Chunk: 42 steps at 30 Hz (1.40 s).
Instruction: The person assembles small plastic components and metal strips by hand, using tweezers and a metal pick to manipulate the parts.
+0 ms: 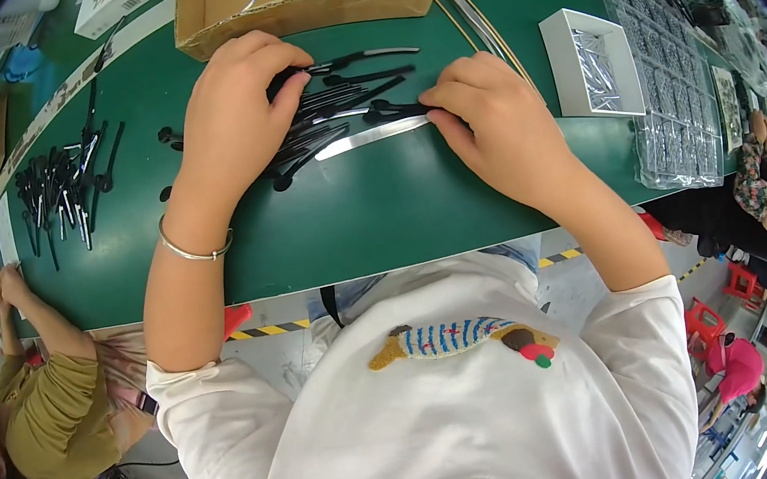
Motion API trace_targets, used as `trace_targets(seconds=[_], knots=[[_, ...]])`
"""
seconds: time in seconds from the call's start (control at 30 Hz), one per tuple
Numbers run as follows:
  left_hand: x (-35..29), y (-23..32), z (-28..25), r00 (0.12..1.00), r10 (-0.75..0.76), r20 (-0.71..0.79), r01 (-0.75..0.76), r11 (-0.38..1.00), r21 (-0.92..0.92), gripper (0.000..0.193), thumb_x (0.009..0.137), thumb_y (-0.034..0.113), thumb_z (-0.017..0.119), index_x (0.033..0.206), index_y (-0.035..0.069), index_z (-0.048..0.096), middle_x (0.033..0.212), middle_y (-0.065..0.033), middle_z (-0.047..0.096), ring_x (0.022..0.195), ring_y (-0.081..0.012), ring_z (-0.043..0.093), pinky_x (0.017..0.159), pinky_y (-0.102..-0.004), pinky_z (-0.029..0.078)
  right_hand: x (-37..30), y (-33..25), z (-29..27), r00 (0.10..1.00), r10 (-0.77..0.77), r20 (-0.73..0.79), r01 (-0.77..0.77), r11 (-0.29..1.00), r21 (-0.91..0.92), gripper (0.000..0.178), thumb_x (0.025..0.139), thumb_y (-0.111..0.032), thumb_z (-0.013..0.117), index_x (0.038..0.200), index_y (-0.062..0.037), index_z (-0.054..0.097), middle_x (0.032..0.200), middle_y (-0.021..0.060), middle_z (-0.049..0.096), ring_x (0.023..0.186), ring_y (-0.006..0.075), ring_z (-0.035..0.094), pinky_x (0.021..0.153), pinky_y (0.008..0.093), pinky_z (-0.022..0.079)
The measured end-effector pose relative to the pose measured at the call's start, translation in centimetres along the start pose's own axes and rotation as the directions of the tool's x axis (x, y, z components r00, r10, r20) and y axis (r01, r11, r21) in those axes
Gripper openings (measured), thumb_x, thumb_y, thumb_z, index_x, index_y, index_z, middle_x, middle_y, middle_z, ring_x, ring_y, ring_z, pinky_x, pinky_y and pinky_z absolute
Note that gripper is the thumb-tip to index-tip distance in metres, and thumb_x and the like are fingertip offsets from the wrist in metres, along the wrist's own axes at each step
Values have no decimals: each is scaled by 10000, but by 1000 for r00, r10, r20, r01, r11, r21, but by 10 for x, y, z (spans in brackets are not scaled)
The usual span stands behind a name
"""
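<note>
My left hand point(237, 99) rests fingers-down on a pile of slim black-handled tools point(343, 101) on the green table point(380, 211), its fingers curled over several of their ends. My right hand point(483, 117) pinches the end of a narrow silver blade point(366, 138) that lies flat in front of the pile. A metal bangle point(197, 253) circles my left wrist.
A cardboard box point(307, 5) of white-and-silver pieces stands at the table's far edge. Another heap of black tools point(66, 187) lies at the left. A white tray point(591, 61) and clear blister sheets point(664, 71) sit at the right. Other people sit at both sides.
</note>
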<state>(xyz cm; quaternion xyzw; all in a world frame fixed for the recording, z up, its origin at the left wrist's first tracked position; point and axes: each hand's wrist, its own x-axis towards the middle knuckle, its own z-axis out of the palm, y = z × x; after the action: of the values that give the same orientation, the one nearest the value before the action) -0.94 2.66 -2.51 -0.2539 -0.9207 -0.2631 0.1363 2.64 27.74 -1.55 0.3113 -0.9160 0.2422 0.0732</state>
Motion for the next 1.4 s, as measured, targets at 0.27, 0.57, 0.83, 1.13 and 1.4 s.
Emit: trace_targets(seconds=[0.27,0.57,0.83,1.13,1.4], knots=[[-5,-2,-3,998,-65,-11,65,998,4,88,773,63,661,858,41,657,832,-75,622,828,-274,587,730,-367,479,17,6,-2,990,36,136,-23,995,-93,65,739,-39,649,795,-9,636,767,109,593,790,300,592,728,389,483],[0,8,-11,989,-143,29,143,990,-16,96,742,14,669,834,-3,649,816,-137,598,823,-327,580,744,-381,466,24,13,-13,987,-22,161,51,983,-176,79,666,-80,597,655,-4,577,713,157,586,747,343,607,691,424,509],[2,19,-15,994,-109,27,105,988,117,90,780,-26,616,863,-14,586,859,-140,582,830,-332,561,739,-384,456,7,95,-144,877,438,-197,-462,881,-99,188,711,-91,680,855,27,662,729,108,671,671,178,660,632,295,515],[13,36,-17,977,-204,-57,203,979,-34,92,801,-55,611,884,-19,598,850,-139,599,767,-284,593,653,-327,470,8,326,-224,533,815,-230,-813,417,-405,243,621,-250,659,503,-40,623,492,97,584,477,195,592,534,327,508],[11,22,-16,847,-526,70,495,736,-461,128,784,-78,651,901,-26,657,853,-78,618,676,-111,583,535,-196,460,10,330,-222,614,673,-413,-775,412,-480,427,742,-415,710,911,-23,691,864,165,691,829,258,668,751,385,513]])
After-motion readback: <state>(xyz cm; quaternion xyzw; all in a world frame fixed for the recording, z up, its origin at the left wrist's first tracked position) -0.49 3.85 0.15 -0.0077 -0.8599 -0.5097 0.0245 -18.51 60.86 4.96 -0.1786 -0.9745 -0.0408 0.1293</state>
